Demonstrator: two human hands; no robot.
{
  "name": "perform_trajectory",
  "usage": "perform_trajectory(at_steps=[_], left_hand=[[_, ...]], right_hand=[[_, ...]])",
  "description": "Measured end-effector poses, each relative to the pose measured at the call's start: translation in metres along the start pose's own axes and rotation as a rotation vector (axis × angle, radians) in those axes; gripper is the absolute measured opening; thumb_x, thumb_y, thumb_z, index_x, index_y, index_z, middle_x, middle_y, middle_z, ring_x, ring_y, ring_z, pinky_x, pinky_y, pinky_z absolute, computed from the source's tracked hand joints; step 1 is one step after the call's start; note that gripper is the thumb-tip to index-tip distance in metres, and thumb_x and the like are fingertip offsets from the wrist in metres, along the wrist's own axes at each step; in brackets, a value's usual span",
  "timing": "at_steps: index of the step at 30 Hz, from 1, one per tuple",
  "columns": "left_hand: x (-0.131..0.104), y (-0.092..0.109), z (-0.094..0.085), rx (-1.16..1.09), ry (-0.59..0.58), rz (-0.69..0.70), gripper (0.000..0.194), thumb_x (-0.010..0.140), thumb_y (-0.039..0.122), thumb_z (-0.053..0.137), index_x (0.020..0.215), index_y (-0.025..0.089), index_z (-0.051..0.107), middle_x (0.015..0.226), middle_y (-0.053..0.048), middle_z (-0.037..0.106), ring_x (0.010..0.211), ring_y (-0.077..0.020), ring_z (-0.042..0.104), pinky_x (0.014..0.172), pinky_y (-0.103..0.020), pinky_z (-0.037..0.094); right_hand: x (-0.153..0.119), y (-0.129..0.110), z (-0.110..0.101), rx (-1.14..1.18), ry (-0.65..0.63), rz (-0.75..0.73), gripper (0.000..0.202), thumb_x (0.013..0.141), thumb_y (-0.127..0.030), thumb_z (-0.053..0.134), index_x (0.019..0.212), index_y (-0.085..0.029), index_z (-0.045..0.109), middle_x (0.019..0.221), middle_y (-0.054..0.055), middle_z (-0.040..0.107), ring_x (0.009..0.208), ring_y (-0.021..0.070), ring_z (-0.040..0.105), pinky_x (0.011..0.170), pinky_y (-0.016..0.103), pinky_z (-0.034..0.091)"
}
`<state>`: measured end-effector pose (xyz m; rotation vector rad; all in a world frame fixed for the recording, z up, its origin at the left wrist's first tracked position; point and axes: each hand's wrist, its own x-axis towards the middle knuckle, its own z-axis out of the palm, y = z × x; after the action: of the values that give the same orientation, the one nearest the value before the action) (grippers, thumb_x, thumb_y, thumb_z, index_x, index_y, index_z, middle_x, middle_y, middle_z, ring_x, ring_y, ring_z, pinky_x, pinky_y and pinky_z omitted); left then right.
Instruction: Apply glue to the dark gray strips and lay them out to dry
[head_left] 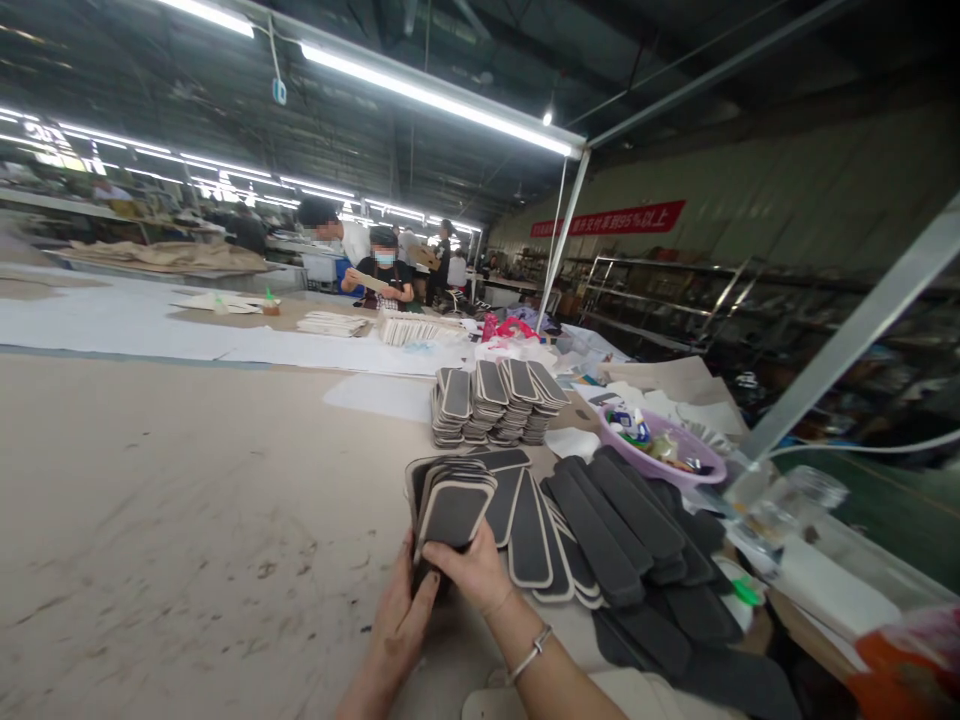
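Note:
Both my hands grip a stack of dark grey panels with cream edges [456, 512], held tilted above the table. My left hand [401, 610] is closed round the stack's lower left side. On the right side, my right hand [472, 570] holds it with the thumb across the front panel. Similar loose panels [529, 540] lie fanned out just right of my hands. Behind them stand several neat piles of the same panels [491, 400]. Long dark grey strips [611, 520] are heaped farther right. The undersides of my fingers are hidden by the stack.
A purple basin [660, 465] with small bottles stands at the right, near a slanting metal post [855, 330]. Cream pieces [600, 695] lie at the front edge. Across the table [187, 480], a masked co-worker [382, 275] holds a pale panel.

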<state>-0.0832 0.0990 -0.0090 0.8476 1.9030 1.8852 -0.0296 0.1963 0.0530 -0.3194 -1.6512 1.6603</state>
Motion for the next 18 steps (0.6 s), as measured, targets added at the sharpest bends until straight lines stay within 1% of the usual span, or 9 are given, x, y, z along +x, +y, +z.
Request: perform_trajectory(at_steps=[1, 3, 6, 8, 10, 12, 14, 16, 18], left_hand=[[0.0, 0.001, 0.0, -0.013, -0.001, 0.001, 0.063, 0.085, 0.043, 0.047, 0.139, 0.015, 0.031, 0.146, -0.012, 0.034, 0.136, -0.0232, 0.028, 0.113, -0.04, 0.018], [-0.001, 0.006, -0.001, -0.093, 0.041, -0.024, 0.064, 0.081, 0.04, 0.055, 0.136, 0.016, 0.036, 0.144, -0.012, 0.036, 0.136, -0.0239, 0.027, 0.114, -0.039, 0.017], [-0.001, 0.017, -0.003, -0.336, 0.133, -0.142, 0.059, 0.072, 0.034, 0.067, 0.126, 0.017, 0.05, 0.136, -0.012, 0.047, 0.133, -0.0262, 0.032, 0.112, -0.034, 0.022], [0.0, 0.022, -0.005, -0.486, 0.144, -0.201, 0.056, 0.07, 0.034, 0.069, 0.12, 0.018, 0.054, 0.128, -0.011, 0.054, 0.129, -0.0266, 0.038, 0.11, -0.033, 0.028], [0.002, 0.026, -0.006, -0.598, 0.141, -0.24, 0.055, 0.072, 0.039, 0.068, 0.121, 0.019, 0.053, 0.123, -0.009, 0.058, 0.123, -0.0258, 0.046, 0.106, -0.034, 0.034], [0.005, 0.028, -0.008, -0.695, 0.163, -0.3, 0.055, 0.074, 0.044, 0.064, 0.123, 0.021, 0.051, 0.118, -0.008, 0.061, 0.116, -0.0243, 0.053, 0.103, -0.035, 0.039], [0.008, 0.03, -0.01, -0.77, 0.201, -0.386, 0.054, 0.076, 0.045, 0.062, 0.123, 0.022, 0.05, 0.114, -0.007, 0.063, 0.108, -0.023, 0.058, 0.098, -0.036, 0.043], [0.009, 0.031, -0.011, -0.811, 0.231, -0.436, 0.051, 0.077, 0.043, 0.062, 0.123, 0.023, 0.05, 0.112, -0.007, 0.064, 0.106, -0.022, 0.06, 0.097, -0.036, 0.045], [0.01, 0.03, -0.011, -0.793, 0.25, -0.439, 0.047, 0.078, 0.041, 0.061, 0.12, 0.022, 0.052, 0.114, -0.007, 0.063, 0.109, -0.0221, 0.058, 0.098, -0.035, 0.045]], right_hand=[[-0.002, 0.0, 0.001, -0.006, 0.014, -0.002, 0.05, 0.064, -0.03, 0.076, 0.106, -0.017, 0.054, 0.098, 0.006, 0.065, 0.087, 0.0188, 0.06, 0.082, 0.032, 0.049], [-0.005, -0.005, 0.007, -0.048, 0.035, 0.015, 0.046, 0.066, -0.03, 0.073, 0.106, -0.016, 0.054, 0.096, 0.006, 0.065, 0.084, 0.0181, 0.06, 0.079, 0.03, 0.049], [-0.005, -0.024, 0.018, -0.248, 0.03, 0.048, 0.045, 0.069, -0.029, 0.07, 0.109, -0.017, 0.054, 0.094, 0.004, 0.065, 0.083, 0.0177, 0.06, 0.076, 0.027, 0.05], [-0.002, -0.04, 0.025, -0.438, -0.009, 0.064, 0.052, 0.071, -0.03, 0.068, 0.119, -0.019, 0.05, 0.1, 0.004, 0.064, 0.089, 0.0194, 0.06, 0.08, 0.029, 0.049], [-0.002, -0.05, 0.029, -0.62, -0.08, 0.086, 0.064, 0.071, -0.033, 0.067, 0.13, -0.02, 0.043, 0.112, 0.007, 0.061, 0.101, 0.0229, 0.058, 0.089, 0.033, 0.046], [-0.005, -0.051, 0.029, -0.762, -0.164, 0.108, 0.074, 0.073, -0.035, 0.066, 0.138, -0.019, 0.036, 0.123, 0.01, 0.055, 0.111, 0.0264, 0.053, 0.095, 0.038, 0.041], [-0.013, -0.045, 0.027, -0.841, -0.237, 0.129, 0.078, 0.074, -0.034, 0.063, 0.142, -0.015, 0.029, 0.131, 0.013, 0.05, 0.118, 0.0275, 0.048, 0.099, 0.039, 0.038], [-0.021, -0.038, 0.026, -0.867, -0.261, 0.135, 0.076, 0.075, -0.027, 0.059, 0.142, -0.01, 0.027, 0.134, 0.015, 0.046, 0.122, 0.0261, 0.045, 0.102, 0.037, 0.035], [-0.027, -0.034, 0.024, -0.888, -0.245, 0.124, 0.073, 0.075, -0.02, 0.055, 0.142, -0.007, 0.028, 0.135, 0.015, 0.045, 0.123, 0.0241, 0.043, 0.103, 0.034, 0.034]])
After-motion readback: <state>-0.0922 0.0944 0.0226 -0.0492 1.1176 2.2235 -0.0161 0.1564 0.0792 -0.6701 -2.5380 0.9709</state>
